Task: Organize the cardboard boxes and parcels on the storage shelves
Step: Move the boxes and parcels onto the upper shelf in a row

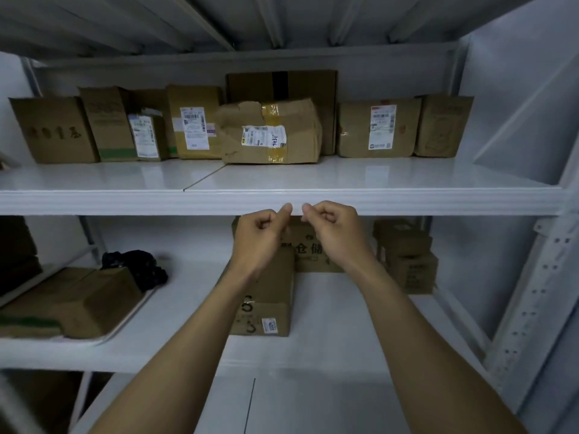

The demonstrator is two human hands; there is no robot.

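Both grips are empty. The left grip (pixel 261 228) and the right grip (pixel 332 225) are raised side by side, nearly touching, just in front of the front edge of the upper shelf (pixel 282 180). The fingers of each are curled in and hold nothing.

Behind and below the grips, on the lower shelf (pixel 344 308), a labelled box (pixel 266 308) lies near the front edge. A printed box (pixel 308 249) is behind it, and a small stack of boxes (pixel 405 261) stands towards the back right corner. At the left end, a tray (pixel 131 314) carries more boxes and a black bundle (pixel 138 264). These pieces lie loose and well apart, so this level looks unsorted.

The upper shelf looks further along. A row of boxes (pixel 194 126) stands upright along its back edge, end to end, most with labels facing out. Only the crumpled parcel (pixel 272 133) in the middle breaks the line, sitting forward of the row and partly hiding a tall box (pixel 282 86).

I judge the task about half done. The crumpled parcel wants squaring up, and the lower shelf still needs lining up.
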